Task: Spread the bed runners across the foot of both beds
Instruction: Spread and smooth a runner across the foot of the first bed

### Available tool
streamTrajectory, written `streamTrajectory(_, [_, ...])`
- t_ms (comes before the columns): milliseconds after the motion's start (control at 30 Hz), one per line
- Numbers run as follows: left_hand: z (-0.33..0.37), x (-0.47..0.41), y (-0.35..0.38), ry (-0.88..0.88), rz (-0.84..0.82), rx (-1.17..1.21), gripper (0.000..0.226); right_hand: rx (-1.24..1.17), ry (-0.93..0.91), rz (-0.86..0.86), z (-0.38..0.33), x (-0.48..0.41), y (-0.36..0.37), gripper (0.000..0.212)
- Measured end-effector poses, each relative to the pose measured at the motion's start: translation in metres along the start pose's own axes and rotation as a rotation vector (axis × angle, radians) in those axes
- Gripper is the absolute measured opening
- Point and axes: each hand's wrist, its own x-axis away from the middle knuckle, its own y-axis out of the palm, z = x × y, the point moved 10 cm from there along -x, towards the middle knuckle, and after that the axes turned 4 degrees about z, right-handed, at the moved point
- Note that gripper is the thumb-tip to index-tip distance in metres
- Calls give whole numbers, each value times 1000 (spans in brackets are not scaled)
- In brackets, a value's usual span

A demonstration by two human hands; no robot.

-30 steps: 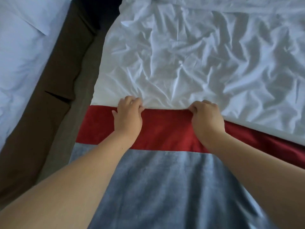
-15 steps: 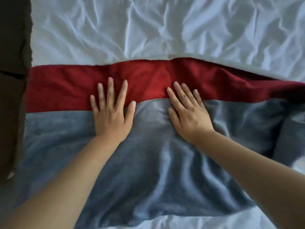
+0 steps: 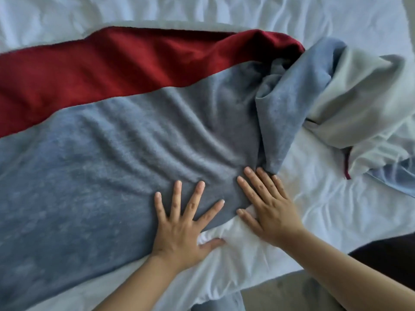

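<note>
A bed runner (image 3: 94, 158), grey-blue with a red band (image 3: 116, 63) along its far edge, lies across the white bed sheet (image 3: 325, 212). Its left part lies flat with ripples near the middle. Its right part (image 3: 298, 86) is bunched and folded over, showing a pale underside. My left hand (image 3: 183, 223) presses flat on the runner's near edge, fingers spread straight. My right hand (image 3: 267, 205) lies flat beside it, fingers on the runner and palm on the sheet, just left of the bunched fold.
Wrinkled white sheet stretches beyond the runner at the top (image 3: 202, 12) and to the right. The bed's near edge and a strip of floor (image 3: 292, 288) show at the bottom right, with a dark object (image 3: 390, 254) beside my right forearm.
My hands let go of the runner's far red edge, flattened, and slid toward the near edge and to the right. The view swung right, showing the bunched end of the runner.
</note>
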Motion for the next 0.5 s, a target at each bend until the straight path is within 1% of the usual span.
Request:
streamTrajectory(100, [-2,-5,7,-36,-20,-33,92,-34,-15,7,0,1,4,85])
streamTrajectory(167, [-3,-6,7,-49,-29,-50,93,-55,-10,-2,1,-3,4,87])
streamTrajectory(333, [-4,-9,7,-83,-66,-53,96,-74,20,-41,0,-7,8,81])
streamTrajectory(433, [-7,-9,10,-105,-53,-53,97,-46,21,-79,1,-9,17,76])
streamTrajectory(500, [-6,-10,12,-88,-23,-55,98,-40,29,-72,3,-9,20,75])
